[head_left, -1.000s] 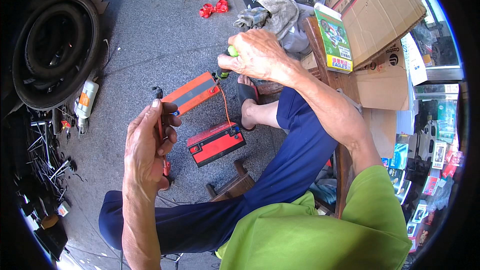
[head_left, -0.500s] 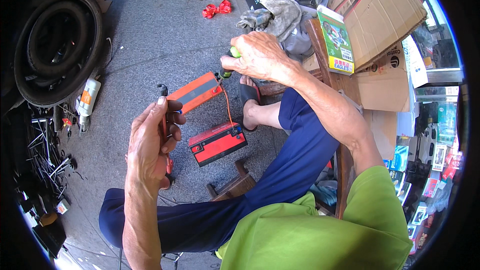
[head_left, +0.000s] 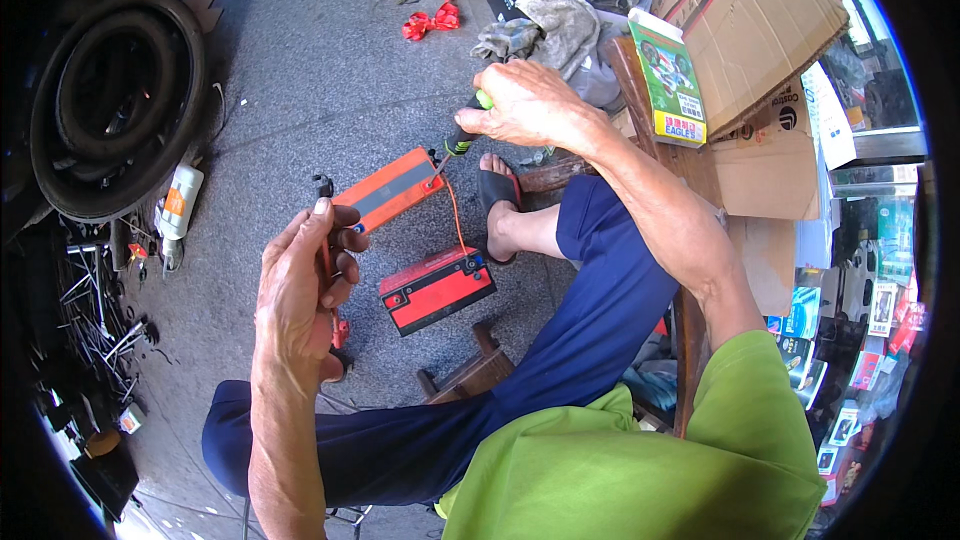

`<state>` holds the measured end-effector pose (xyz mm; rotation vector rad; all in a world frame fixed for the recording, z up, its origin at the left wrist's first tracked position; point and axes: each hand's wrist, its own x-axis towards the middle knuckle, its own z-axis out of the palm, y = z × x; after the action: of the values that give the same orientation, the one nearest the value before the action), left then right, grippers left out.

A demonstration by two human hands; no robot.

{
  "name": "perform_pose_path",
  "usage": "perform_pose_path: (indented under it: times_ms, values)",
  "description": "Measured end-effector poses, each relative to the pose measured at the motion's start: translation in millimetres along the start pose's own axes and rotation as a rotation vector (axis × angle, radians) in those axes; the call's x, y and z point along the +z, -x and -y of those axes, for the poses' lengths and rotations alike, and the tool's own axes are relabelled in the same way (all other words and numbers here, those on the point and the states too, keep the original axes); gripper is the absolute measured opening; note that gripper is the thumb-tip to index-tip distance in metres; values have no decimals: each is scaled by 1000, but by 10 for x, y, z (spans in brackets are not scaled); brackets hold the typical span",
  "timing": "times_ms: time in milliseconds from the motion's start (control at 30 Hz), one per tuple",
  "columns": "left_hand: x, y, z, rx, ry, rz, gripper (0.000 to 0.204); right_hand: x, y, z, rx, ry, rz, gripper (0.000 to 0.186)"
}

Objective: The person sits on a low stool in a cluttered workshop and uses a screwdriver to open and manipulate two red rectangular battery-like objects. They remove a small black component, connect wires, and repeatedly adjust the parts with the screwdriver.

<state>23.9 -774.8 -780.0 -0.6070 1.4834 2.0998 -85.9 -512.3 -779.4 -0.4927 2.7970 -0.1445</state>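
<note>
My right hand (head_left: 530,105) is closed on the black and green handle of a screwdriver (head_left: 460,143). The shaft slants down to the right end of an orange battery (head_left: 392,190) with a grey stripe. From that same end, a thin orange wire (head_left: 455,215) runs to a red and black battery (head_left: 437,290) on the floor. My left hand (head_left: 305,265) is curled round a slim red and black piece (head_left: 323,186), whose black end sticks up past the thumb. Its fingers cover the orange battery's near left corner; whether they touch it I cannot tell.
A low wooden stool (head_left: 466,376) stands by my legs. Tyres (head_left: 120,105), a white bottle (head_left: 180,200) and scattered metal tools (head_left: 105,325) lie to the left. Grey rags (head_left: 555,30), cardboard (head_left: 750,30) and a green box (head_left: 668,78) are at the right; a red ribbon (head_left: 432,22) lies ahead.
My right hand has shifted slightly right with the screwdriver, and more of the handle shows below it. The left hand and both batteries stay nearly in place.
</note>
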Motion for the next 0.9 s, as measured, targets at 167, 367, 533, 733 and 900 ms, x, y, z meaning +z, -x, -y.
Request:
perform_pose_path:
  times_ms: [167,367,533,733,900]
  values:
    - [-22,16,-19,17,-26,-39,33,-40,92,20,-115,8,20,42]
    - [-57,-104,-51,55,-27,-21,29,112,192,83,-230,-105,6,47]
    - [28,-180,-8,58,6,-42,27,213,350,116,-414,-52,-90,34]
    - [237,-86,46,11,14,5,26,694,725,305,-722,-37,-354,20]
    - [332,-110,94,41,1,9,24,318,417,227,-441,-10,-108,23]
